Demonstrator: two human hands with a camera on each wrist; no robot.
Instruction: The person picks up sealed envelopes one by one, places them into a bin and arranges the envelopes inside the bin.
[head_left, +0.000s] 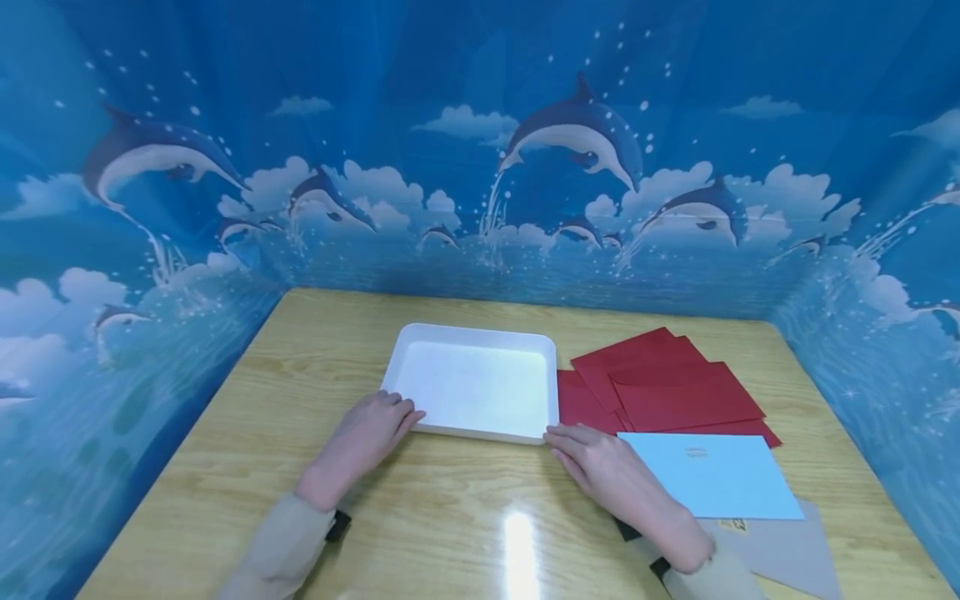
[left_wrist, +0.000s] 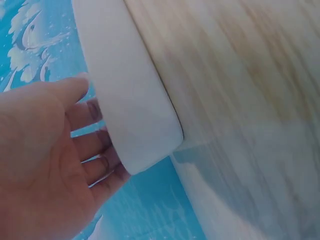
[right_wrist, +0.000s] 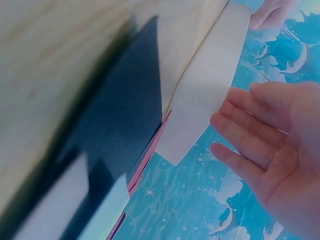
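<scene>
A shallow white rectangular tray lies on the wooden table. My left hand touches its near left corner, thumb at the front rim and fingers by the left side. In the left wrist view, that hand's loosely bent fingers partly disappear behind the tray's rim. My right hand rests at the near right corner. Its fingers look nearly straight in the right wrist view, with fingertips against or close to the tray's edge; exact contact cannot be told.
Several red envelopes overlap right of the tray. Nearer me lie a light blue envelope, a grey one under it, and a dark flat piece partly beneath my right arm. A dolphin-print curtain surrounds the wooden table.
</scene>
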